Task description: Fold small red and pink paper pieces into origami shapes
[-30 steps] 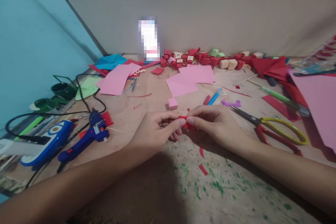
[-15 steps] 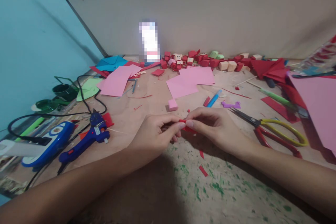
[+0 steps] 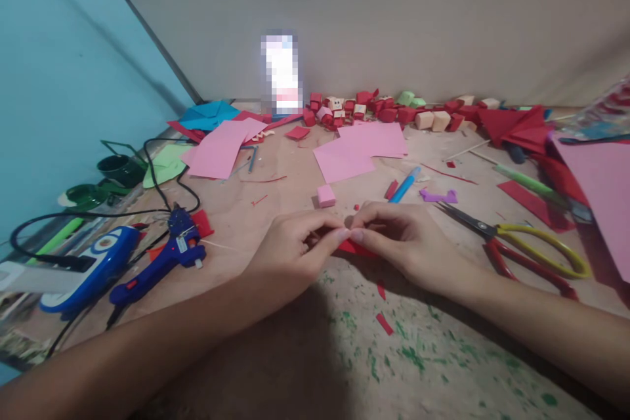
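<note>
My left hand point(image 3: 300, 246) and my right hand point(image 3: 408, 239) meet fingertip to fingertip over the middle of the table. Both are closed in a pinch on a small red paper piece, now almost wholly covered by the thumbs and forefingers. Below the fingertips a flat piece of red paper point(image 3: 358, 248) shows, partly hidden by the hands. Just beyond them sits a little pink paper cube point(image 3: 325, 196). Scissors point(image 3: 492, 231) with one yellow and one red handle lie beside my right wrist.
A blue glue gun point(image 3: 167, 259) with its cable lies left. Pink sheets point(image 3: 344, 161), a blue pen point(image 3: 404, 186) and a purple bow-shaped piece point(image 3: 439, 196) lie beyond the hands. Several small paper cubes point(image 3: 406, 115) line the wall beside a lit phone point(image 3: 283, 75).
My fingertips have drawn closer together, and the red piece between them shows less. The view has shifted slightly; the things on the table lie as before.
</note>
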The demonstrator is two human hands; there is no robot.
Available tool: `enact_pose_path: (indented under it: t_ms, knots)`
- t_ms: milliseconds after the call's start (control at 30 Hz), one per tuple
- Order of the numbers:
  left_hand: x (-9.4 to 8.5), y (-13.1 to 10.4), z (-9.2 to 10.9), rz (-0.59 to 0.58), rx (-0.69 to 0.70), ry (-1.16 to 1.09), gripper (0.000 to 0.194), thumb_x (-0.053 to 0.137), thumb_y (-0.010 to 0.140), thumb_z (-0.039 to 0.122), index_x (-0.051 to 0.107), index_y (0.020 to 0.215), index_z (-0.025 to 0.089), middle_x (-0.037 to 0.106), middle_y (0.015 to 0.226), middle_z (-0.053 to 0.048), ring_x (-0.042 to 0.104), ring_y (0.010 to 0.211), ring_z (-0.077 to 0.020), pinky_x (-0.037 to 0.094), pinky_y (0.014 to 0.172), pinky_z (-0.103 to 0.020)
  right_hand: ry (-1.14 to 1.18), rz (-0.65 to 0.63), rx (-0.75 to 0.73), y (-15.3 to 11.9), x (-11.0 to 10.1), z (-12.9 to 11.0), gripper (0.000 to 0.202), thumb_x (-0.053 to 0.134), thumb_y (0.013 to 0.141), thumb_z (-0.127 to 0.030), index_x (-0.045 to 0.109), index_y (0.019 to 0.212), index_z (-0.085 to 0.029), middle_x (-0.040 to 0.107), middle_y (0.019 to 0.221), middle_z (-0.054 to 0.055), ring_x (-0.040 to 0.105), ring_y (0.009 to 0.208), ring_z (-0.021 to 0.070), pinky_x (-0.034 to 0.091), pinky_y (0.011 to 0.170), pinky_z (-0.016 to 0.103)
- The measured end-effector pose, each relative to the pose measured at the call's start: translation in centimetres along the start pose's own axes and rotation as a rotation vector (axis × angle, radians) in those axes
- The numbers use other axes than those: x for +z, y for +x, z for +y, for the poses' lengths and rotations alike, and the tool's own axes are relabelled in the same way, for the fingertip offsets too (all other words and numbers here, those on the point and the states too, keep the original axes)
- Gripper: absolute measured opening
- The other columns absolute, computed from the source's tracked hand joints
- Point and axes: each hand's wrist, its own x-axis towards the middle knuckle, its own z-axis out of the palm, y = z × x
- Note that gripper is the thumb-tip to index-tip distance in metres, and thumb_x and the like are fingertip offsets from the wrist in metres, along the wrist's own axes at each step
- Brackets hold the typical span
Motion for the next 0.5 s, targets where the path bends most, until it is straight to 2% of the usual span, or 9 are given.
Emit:
enact_pose_path:
  t_ms: [100, 233, 400, 500]
  knots:
    - [-0.12, 0.02, 0.01, -0.018, 0.030, 0.044, 0.018, 0.059, 0.098, 0.021, 0.073, 0.088, 0.018, 0.074, 0.088, 0.001, 0.065, 0.080, -0.0126, 0.046, 0.073, -0.024, -0.014, -0.007, 0.003, -0.02, 0.03, -0.12, 0.017, 0.068, 0.092, -0.029, 0.072, 0.082, -0.016, 0.070, 0.079, 0.002, 0.061, 0.070, 0.0134, 0.049, 0.064, 0.025]
    - [-0.16, -0.07, 0.22, -0.031, 0.006, 0.024, 0.020, 0.055, 0.100, 0.020, 0.073, 0.090, 0.018, 0.074, 0.089, 0.001, 0.065, 0.082, -0.0132, 0.046, 0.076, -0.025, -0.013, -0.020, 0.022, -0.06, 0.01, -0.30, 0.017, 0.067, 0.092, -0.029, 0.072, 0.081, -0.016, 0.070, 0.078, 0.002, 0.061, 0.069, 0.0139, 0.049, 0.062, 0.025]
    - [-0.12, -0.27, 0.47, 0.067, 0.017, 0.071, 0.019, 0.058, 0.098, 0.021, 0.072, 0.085, 0.018, 0.071, 0.079, 0.002, 0.061, 0.072, -0.0112, 0.045, 0.068, -0.023, 0.057, -0.004, 0.062, -0.17, 0.00, -0.16, 0.020, 0.069, 0.091, -0.033, 0.075, 0.081, -0.018, 0.072, 0.077, 0.003, 0.061, 0.066, 0.0148, 0.047, 0.059, 0.027]
    - [-0.13, -0.26, 0.51, 0.107, 0.011, 0.057, 0.017, 0.060, 0.097, 0.022, 0.073, 0.086, 0.018, 0.072, 0.080, 0.001, 0.063, 0.074, -0.0122, 0.046, 0.069, -0.023, 0.120, 0.004, 0.105, -0.26, 0.02, 0.06, 0.025, 0.068, 0.093, -0.036, 0.075, 0.078, -0.018, 0.068, 0.066, 0.001, 0.056, 0.056, 0.0124, 0.042, 0.052, 0.026]
